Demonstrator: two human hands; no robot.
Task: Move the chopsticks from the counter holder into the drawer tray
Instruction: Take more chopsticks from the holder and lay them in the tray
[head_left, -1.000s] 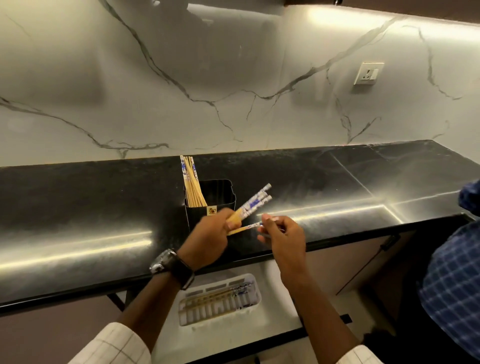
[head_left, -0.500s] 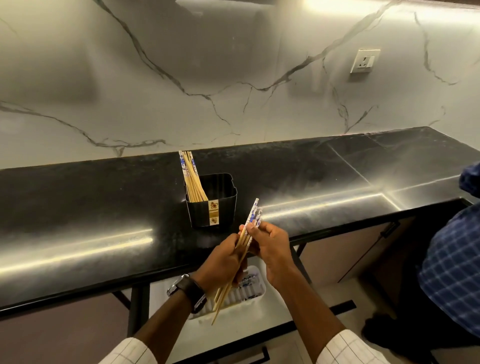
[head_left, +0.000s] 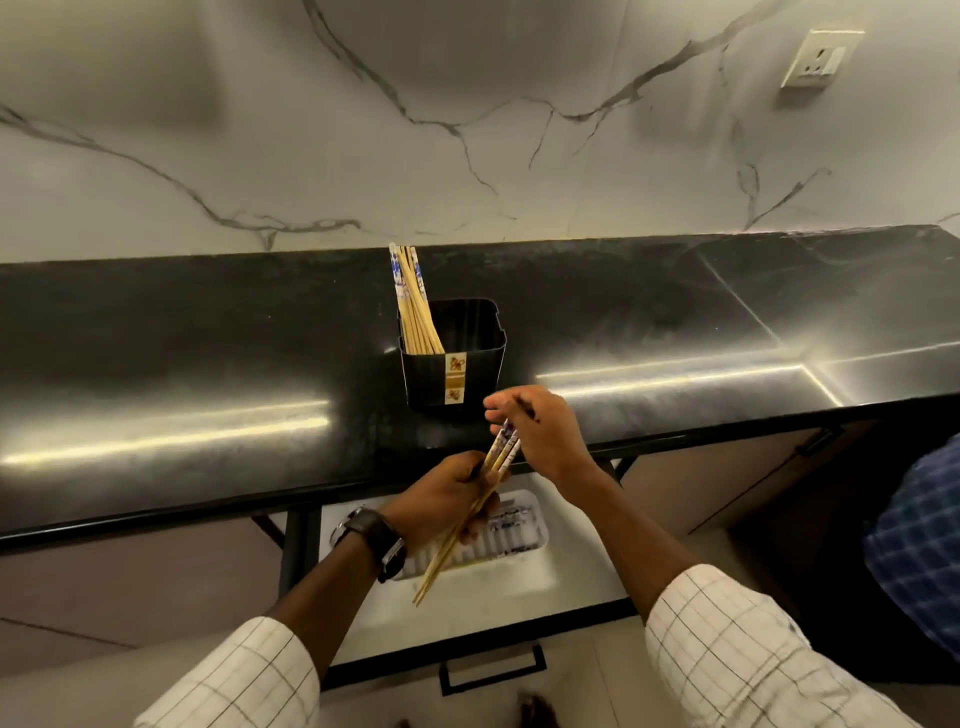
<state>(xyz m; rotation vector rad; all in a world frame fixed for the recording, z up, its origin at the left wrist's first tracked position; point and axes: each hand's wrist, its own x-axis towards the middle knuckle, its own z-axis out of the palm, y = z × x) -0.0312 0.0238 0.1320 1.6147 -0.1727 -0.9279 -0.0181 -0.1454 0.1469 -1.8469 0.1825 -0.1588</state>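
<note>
The left hand (head_left: 441, 499) is closed around a bundle of chopsticks (head_left: 467, 512), tilted over the counter (head_left: 208, 364) front edge above the open drawer (head_left: 571, 587). The right hand (head_left: 540, 436) hovers just above their patterned tops, fingers loosely curled (holding nothing). More chopsticks lean in the black holder (head_left: 467, 374); some lie in the white tray (head_left: 535, 530).

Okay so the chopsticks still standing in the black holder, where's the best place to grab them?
Pinch the chopsticks at their patterned tops, coming from above and the holder's left. They lean into the left corner of the black holder, tops standing clear of its rim, lower ends hidden inside.
</note>
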